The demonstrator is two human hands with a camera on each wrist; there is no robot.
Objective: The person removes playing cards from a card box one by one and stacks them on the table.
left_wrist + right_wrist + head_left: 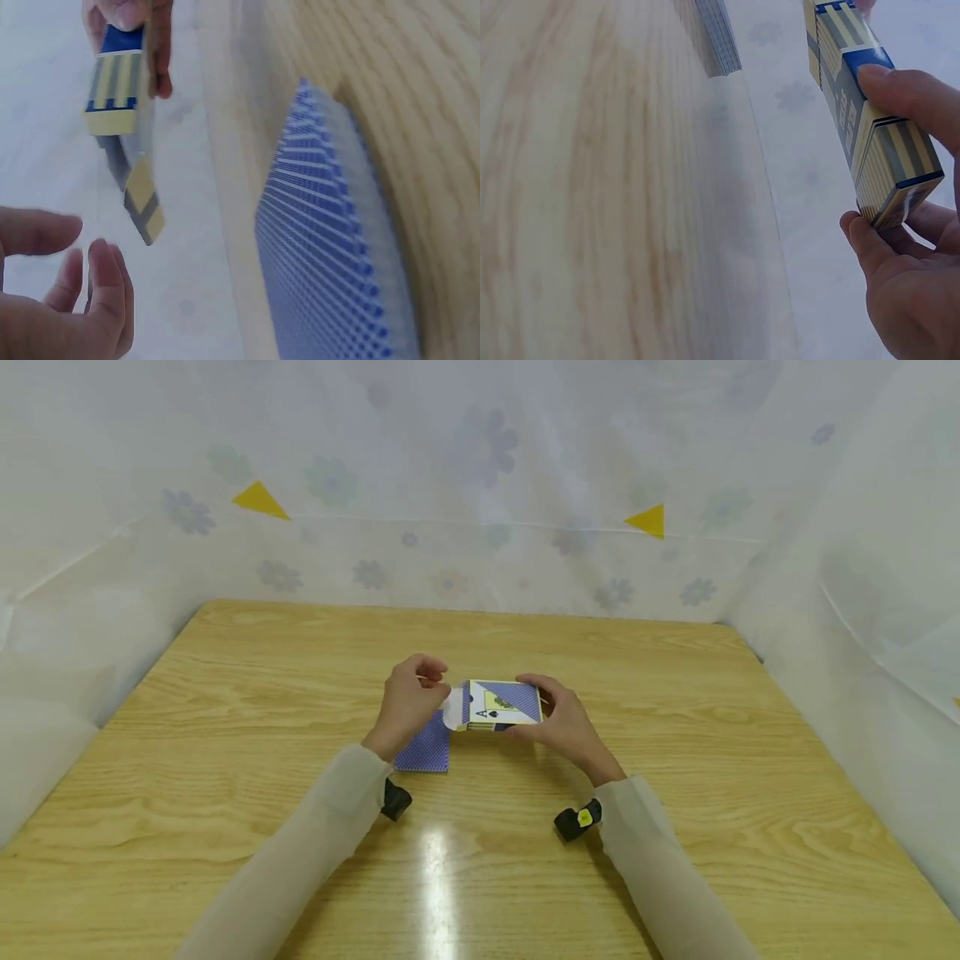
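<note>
In the head view my right hand point(564, 727) grips a playing card box point(506, 700) by its right end, clear of the table. The box front shows an ace of spades and a blue pattern; its flap point(453, 710) hangs open at the left end. My left hand point(405, 706) is beside that flap with bent fingers. In the left wrist view those fingers point(105, 285) hold nothing, and a gap shows between thumb and fingertips. Below the left hand a deck of blue-backed cards point(426, 750) lies on the table, partly hidden by the hand.
The wooden table point(480, 877) reaches to a pale flower-printed curtain point(480, 468) at the back and sides. Two yellow triangles point(260, 500) show on the back curtain. Each wrist carries a black camera point(576, 823).
</note>
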